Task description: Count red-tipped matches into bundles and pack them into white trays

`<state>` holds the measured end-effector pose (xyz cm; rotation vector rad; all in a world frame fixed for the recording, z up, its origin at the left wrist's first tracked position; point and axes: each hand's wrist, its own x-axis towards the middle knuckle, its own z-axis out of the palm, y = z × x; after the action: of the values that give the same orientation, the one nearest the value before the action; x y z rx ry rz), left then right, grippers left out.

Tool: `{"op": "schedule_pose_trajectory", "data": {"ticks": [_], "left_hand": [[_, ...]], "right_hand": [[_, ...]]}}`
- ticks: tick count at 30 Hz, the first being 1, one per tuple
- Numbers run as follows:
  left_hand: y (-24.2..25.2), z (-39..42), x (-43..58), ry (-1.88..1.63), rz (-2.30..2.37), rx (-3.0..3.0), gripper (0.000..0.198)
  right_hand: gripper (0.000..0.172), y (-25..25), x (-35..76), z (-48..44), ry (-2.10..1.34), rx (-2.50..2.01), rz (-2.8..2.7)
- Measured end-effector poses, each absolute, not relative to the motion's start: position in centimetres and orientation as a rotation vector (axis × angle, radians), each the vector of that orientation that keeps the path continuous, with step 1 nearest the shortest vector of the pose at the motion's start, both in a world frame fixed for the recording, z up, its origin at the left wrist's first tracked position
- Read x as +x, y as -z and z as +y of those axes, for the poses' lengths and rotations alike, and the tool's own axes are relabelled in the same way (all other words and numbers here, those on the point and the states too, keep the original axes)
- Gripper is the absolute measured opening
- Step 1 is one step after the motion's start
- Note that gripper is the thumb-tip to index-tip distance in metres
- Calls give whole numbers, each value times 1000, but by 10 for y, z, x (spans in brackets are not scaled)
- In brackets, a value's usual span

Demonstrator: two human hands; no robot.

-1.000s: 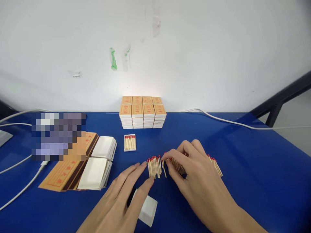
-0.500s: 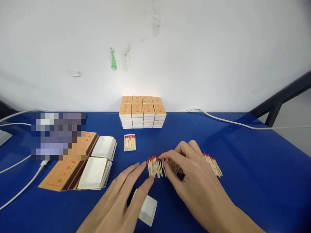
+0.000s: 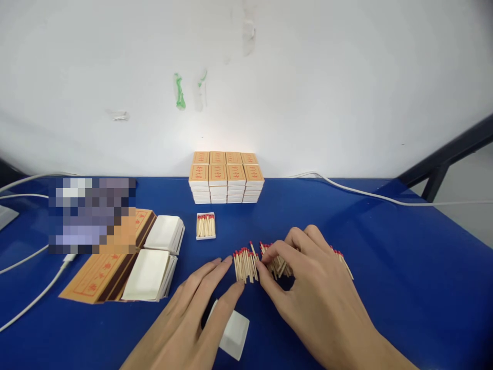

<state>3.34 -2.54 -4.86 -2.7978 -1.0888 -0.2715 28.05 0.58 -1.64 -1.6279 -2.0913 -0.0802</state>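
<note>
A small pile of red-headed matches lies on the blue table with one match leaning across its right side. My left hand is open at the pile's left edge, fingertips and thumb spread beside the matches. My right hand has its thumb and index finger brought together just right of this pile; whatever is between the tips is hidden. More loose matches lie under that hand, partly covered. A white empty matchbox tray sits below my left thumb. Farther back is a tray filled with matches.
Matchboxes are stacked in rows against the white wall. To the left are piled white trays and orange matchbox sleeves. A white cable runs along the right; another cable lies at left.
My right hand has shifted slightly right, and its thumb and index finger have closed together. A match now leans at the left pile's right edge. My left hand has stayed put.
</note>
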Motion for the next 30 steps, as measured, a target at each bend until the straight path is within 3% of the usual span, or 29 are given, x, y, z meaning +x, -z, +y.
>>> {"op": "schedule_pose_trajectory", "data": {"ticks": [30], "left_hand": [[45, -24, 34, 301, -1055, -2777, 81]], "right_hand": [[25, 17, 283, 2, 93, -1634, -2097]]}}
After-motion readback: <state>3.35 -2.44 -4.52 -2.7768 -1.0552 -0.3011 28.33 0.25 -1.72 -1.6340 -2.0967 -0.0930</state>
